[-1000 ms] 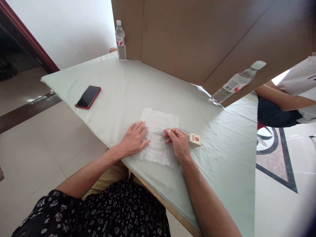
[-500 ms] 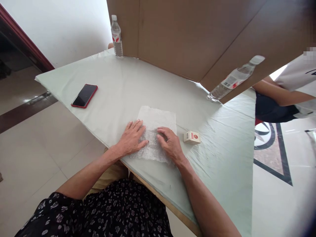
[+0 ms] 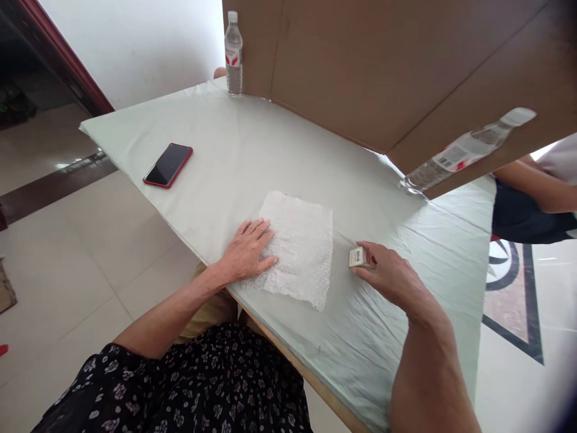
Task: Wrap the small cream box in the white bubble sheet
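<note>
A square sheet of bubble wrap (image 3: pixel 302 246) lies flat on the pale green table cover (image 3: pixel 234 162) near its front edge. My left hand (image 3: pixel 247 252) rests flat on the sheet's left side, fingers stretched out. To the right of the sheet stands a small white box with a red mark (image 3: pixel 359 257). My right hand (image 3: pixel 390 278) is closed round that box, thumb below and fingers above it.
A red-cased phone (image 3: pixel 168 165) lies at the table's left. One water bottle (image 3: pixel 233 54) stands at the back, another (image 3: pixel 464 150) at the right, both against a large cardboard sheet (image 3: pixel 383 66). Another person's arm (image 3: pixel 532 186) shows at the far right.
My right hand left the bubble wrap, moved right and took hold of the small box. The wrap now lies uncovered on its right side. My left hand stayed put.
</note>
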`<state>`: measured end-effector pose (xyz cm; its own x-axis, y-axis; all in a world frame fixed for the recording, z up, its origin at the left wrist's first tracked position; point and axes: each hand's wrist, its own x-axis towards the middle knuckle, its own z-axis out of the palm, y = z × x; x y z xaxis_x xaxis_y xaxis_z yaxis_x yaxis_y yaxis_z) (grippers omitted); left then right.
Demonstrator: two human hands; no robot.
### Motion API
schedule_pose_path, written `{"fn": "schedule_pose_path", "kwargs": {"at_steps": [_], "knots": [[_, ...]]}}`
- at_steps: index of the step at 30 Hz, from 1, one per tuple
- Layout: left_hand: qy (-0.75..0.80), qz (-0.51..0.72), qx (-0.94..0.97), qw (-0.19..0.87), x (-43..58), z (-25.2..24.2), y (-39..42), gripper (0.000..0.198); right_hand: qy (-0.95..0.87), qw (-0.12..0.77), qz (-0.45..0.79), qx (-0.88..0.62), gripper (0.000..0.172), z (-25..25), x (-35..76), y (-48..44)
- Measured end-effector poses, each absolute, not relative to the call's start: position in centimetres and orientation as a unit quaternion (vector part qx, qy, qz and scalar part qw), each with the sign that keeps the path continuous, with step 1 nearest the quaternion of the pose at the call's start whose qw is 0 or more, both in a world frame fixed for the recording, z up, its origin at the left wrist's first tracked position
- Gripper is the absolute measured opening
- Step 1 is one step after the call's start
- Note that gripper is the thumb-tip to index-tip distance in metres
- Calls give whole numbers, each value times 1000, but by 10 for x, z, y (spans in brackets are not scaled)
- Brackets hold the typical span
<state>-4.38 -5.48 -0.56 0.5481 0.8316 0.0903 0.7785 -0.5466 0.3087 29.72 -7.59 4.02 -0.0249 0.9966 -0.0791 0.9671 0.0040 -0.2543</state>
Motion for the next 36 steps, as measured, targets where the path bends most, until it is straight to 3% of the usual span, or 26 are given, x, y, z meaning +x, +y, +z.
{"fn": "schedule_pose_path", "kwargs": {"at_steps": [2, 9, 16, 20, 27, 36], "knots": [[464, 113, 871, 116, -43, -6, -55, 64, -697, 58, 126, -704, 46, 40, 294, -75], [457, 131, 874, 99, -43, -8, -55, 63, -748, 210, 143, -613, 43, 54, 225, -74], [462, 143, 870, 99, -42, -9, -56, 60, -829, 179, 180, -499, 49, 29, 168, -60], [457, 145, 872, 100, -42, -10, -55, 60, -812, 212, 201, -506, 54, 20, 181, -63], [453, 138, 875, 100, -43, -8, -52, 63, -778, 269, 209, -528, 46, 9, 189, -66], [445, 137, 880, 97, -41, -8, -49, 61, -779, 281, 185, -529, 46, 3, 187, -66]]}}
